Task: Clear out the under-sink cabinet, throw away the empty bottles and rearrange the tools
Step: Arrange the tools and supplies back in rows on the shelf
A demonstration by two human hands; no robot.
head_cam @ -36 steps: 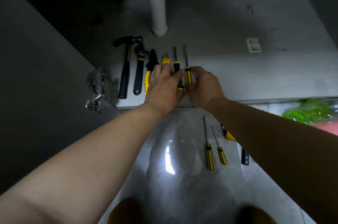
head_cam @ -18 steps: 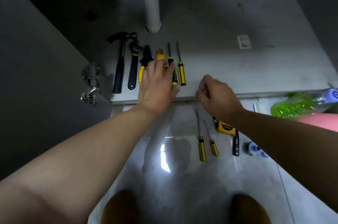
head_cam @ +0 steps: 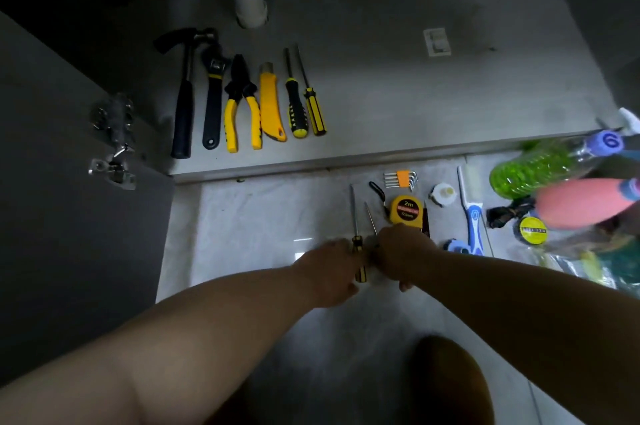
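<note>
nearest me, both hands have come back from the cabinet and are now down on the tiled floor (head_cam: 242,216). half a second ago the left was flat on the laid-out row and the right hovered at the cabinet lip. now my left hand (head_cam: 327,274) sits against the handle of the long screwdriver (head_cam: 353,209), which shows between the two hands. my right hand (head_cam: 405,253) covers the handle of the short screwdriver (head_cam: 370,216) just beside it, so only its shaft sticks out on the far side. i cannot tell whether either hand has closed round a handle yet; the fingers are hidden or blurred.

just beyond the right hand lies the tape measure (head_cam: 407,211), then the hex keys (head_cam: 401,179), and a green bottle (head_cam: 533,171) to the right.

farther off, on the cabinet floor (head_cam: 415,95), the row is as it was: hammer (head_cam: 183,102), wrench (head_cam: 213,95), pliers (head_cam: 242,105), utility knife (head_cam: 270,102) and two screwdrivers (head_cam: 304,107), side by side.

i judge the last placement done and this pair next for the row's right end.
</note>
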